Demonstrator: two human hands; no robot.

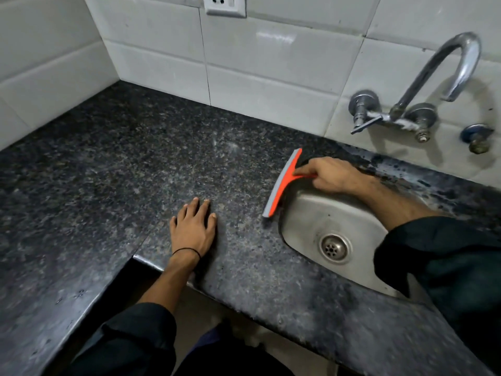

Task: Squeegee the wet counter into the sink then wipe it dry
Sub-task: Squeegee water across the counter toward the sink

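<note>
An orange squeegee [284,183] with a grey rubber blade rests blade-down at the left rim of the steel sink [303,213]. My right hand [334,175] is shut on its orange handle, reaching over the sink from the right. My left hand [193,225] lies flat, fingers apart, on the dark speckled granite counter [135,169], left of the squeegee and holding nothing. The counter shows faint streaks and a dull sheen. No cloth is in view.
A chrome wall tap [423,99] with a curved spout hangs above the sink's far side. White tiled walls close the back and left. A wall socket [225,5] sits at top centre. The counter's front edge steps inward near my left wrist. The sink's drain [333,248] is open.
</note>
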